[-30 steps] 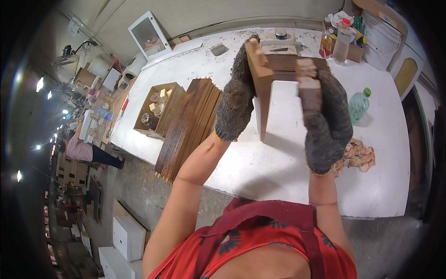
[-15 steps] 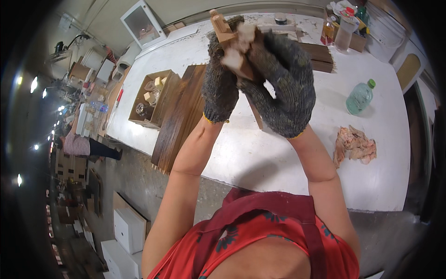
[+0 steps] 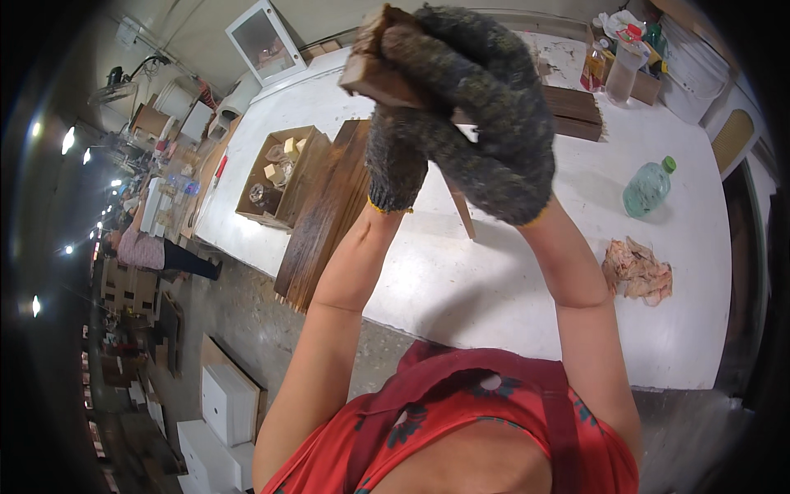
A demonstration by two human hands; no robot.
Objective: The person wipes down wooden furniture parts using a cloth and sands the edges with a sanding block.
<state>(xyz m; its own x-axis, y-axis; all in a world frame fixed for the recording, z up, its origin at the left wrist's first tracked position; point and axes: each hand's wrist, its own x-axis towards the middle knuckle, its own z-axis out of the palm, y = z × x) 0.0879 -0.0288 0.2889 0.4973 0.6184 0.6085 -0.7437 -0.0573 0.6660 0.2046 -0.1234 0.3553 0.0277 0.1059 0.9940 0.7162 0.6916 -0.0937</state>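
Fingers (image 3: 432, 56) around the brown block (image 3: 377, 76)

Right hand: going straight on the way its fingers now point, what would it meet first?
Beyond the brown block that the right hand grips, probably the pale wall; the white-framed panel may lie in line, but depth is unclear.

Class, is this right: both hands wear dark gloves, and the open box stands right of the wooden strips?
Wrong side: the open box stands left of the wooden strips, as the head view shows. The left hand and right hand do wear dark gloves.
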